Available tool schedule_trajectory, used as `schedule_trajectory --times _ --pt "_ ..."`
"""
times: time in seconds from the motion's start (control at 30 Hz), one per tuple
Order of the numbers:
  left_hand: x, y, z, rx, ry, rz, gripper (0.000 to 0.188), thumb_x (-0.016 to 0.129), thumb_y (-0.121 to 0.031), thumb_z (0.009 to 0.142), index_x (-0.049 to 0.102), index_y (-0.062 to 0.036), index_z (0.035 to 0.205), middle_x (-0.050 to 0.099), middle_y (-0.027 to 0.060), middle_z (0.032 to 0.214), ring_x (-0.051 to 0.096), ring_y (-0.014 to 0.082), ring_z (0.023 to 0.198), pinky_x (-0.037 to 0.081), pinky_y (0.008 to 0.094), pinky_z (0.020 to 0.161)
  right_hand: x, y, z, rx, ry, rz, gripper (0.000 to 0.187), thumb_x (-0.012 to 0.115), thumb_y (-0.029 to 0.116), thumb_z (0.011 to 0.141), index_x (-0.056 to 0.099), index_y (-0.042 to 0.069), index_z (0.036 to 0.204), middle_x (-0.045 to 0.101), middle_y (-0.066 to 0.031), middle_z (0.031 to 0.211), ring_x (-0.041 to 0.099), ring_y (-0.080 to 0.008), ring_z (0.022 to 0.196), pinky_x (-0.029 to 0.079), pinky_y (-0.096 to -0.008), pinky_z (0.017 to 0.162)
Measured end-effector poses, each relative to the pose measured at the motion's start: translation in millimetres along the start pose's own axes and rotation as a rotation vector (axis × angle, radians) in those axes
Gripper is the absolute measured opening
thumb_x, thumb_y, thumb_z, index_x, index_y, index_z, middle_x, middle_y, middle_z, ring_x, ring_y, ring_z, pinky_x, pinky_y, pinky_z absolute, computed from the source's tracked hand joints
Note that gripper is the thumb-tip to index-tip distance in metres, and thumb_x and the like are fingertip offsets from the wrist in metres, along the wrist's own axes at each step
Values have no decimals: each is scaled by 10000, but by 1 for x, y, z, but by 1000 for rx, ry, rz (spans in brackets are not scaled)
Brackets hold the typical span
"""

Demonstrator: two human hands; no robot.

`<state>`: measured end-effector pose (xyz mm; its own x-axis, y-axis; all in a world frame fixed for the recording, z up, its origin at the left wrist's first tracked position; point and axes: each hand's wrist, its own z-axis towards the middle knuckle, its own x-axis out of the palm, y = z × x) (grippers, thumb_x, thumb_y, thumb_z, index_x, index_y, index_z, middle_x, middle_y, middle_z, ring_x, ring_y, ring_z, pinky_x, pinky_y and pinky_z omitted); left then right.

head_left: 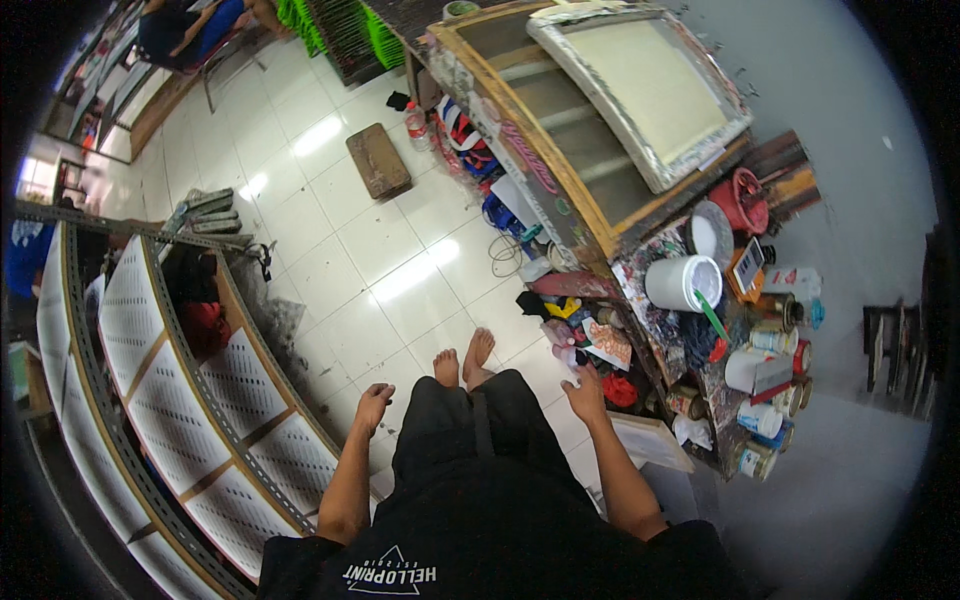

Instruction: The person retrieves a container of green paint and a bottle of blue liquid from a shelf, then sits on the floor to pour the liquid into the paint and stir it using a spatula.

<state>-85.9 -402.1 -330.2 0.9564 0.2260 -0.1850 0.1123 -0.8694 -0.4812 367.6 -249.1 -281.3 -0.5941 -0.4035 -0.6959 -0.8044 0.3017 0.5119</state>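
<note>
My left hand (374, 407) hangs beside my left thigh, its fingers curled in and nothing showing in them. Nearest to it are the shelves of the rack with white perforated panels (235, 450). On the other side my right hand (585, 393) hangs by my right thigh, open and holding nothing, thumb apart from the fingers. Close to that hand, below the workbench, lie a red cloth (620, 390) and a patterned orange-and-white piece (606, 343). Both arms hang down, and my bare feet (465, 357) are on the white tiles.
The cluttered workbench (640, 275) at right carries a white bucket (682, 284), a red bucket (740, 200), several paint cans (757, 460) and framed screens (660, 90). A brown block (379, 161) lies on the floor ahead, near a plastic bottle (416, 126). Another person (175, 35) sits far left.
</note>
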Motion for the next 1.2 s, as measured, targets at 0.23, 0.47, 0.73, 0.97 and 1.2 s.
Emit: schedule_trajectory --times 0.23,0.47,0.73,0.97,1.2 --pt "-2 -99 -2 188 -71 -127 524 615 -323 985 552 59 1337 650 154 1225 596 219 1146 434 333 1030 36 48 119 -233 104 -173 519 740 163 826 576 -46 1272 566 -263 1322 494 -400 1299 387 -445 1104" --pt "19 -152 113 254 145 -129 440 633 -284 988 586 24 1298 657 123 1189 601 201 1107 436 297 995 46 120 193 -105 29 -64 531 725 144 842 555 -17 1319 602 -248 1252 606 -387 1136 472 -438 987" --pt "48 -172 285 360 302 231 514 648 -362 955 593 -4 1319 651 209 1275 650 310 1145 460 372 1006 80 100 268 -18 -376 -179 555 688 219 897 517 15 1384 557 -264 1351 538 -412 1250 429 -448 1050" --pt "82 -214 416 549 267 407 575 644 -398 946 570 27 1327 631 240 1291 641 361 1146 510 417 957 98 70 326 -121 -744 -564 623 679 143 875 428 -34 1417 429 -292 1459 403 -468 1357 299 -534 1148" --pt "144 -217 487 787 438 962 645 614 -451 937 527 17 1372 595 270 1321 593 400 1204 474 447 1025 110 39 361 -56 -922 -548 581 641 149 894 448 -4 1420 445 -273 1454 396 -470 1352 310 -531 1139"
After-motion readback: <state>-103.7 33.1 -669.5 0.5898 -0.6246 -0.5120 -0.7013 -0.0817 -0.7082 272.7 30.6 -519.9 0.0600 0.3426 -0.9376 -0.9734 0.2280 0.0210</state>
